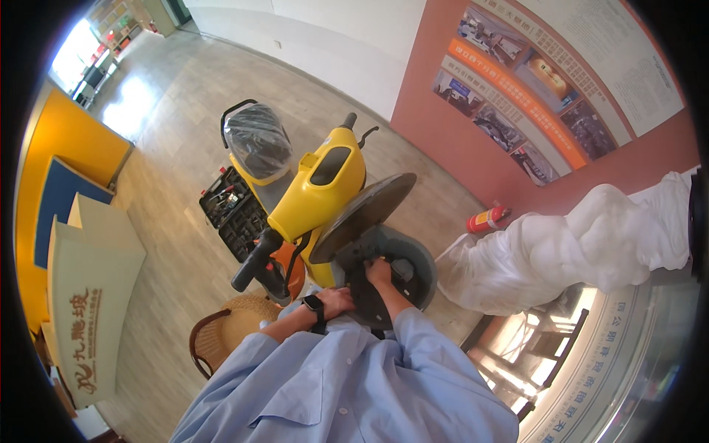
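Observation:
A yellow electric scooter (319, 188) stands in front of me, its seat (257, 140) wrapped in clear plastic. My left hand (337, 301), with a black watch on the wrist, lies flat on the grey front cover (419, 272) near its lower edge. My right hand (379, 272) reaches further in, its fingers curled round a dark fitting (401, 269) in the middle of that cover. A grey slanted front panel (365, 209) rises just above both hands. The black handlebar grip (253, 262) sticks out to the left of my left forearm.
An open black tool case (230, 213) lies on the wooden floor left of the scooter. A wicker chair (221, 334) stands by my left elbow. A red fire extinguisher (487, 218) lies by the wall. A white wrapped bulky object (576, 247) fills the right. A beige sign board (92, 295) leans at left.

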Action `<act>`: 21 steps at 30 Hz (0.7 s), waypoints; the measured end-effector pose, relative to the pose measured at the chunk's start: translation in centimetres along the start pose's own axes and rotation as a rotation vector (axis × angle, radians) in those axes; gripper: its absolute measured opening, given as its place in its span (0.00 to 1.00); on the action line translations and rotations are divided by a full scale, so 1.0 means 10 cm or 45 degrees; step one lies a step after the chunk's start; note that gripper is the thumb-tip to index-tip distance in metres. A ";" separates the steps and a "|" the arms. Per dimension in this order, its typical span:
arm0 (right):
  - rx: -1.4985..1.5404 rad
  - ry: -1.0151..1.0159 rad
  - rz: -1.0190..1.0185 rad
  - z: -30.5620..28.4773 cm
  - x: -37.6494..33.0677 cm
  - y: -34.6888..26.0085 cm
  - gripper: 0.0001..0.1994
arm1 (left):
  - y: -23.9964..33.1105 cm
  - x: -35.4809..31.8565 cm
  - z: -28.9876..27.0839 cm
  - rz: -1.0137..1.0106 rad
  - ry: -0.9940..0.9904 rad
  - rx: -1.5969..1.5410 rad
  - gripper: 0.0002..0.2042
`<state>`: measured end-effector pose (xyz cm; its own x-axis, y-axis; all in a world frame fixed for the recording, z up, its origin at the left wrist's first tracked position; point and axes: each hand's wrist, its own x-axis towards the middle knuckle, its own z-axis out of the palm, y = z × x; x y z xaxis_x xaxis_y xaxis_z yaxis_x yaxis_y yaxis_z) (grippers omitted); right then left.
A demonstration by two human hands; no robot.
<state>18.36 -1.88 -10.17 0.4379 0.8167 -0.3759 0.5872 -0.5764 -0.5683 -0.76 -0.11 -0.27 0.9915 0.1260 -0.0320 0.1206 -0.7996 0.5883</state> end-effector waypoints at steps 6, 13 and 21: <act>-0.056 -0.115 0.203 0.16 0.14 0.24 0.15 | -0.02 0.04 0.03 0.010 -0.027 0.018 0.09; 0.054 -0.073 0.262 0.12 0.01 0.07 0.16 | -0.01 0.00 0.04 -0.002 -0.034 0.019 0.09; 0.508 -0.111 0.496 0.23 0.06 0.25 0.16 | 0.00 0.02 0.01 0.009 -0.029 -0.009 0.09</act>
<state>18.52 -2.73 -13.56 0.5032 0.5544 -0.6629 0.0831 -0.7946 -0.6015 -0.54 -0.14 -0.31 0.9932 0.1068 -0.0461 0.1132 -0.7961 0.5945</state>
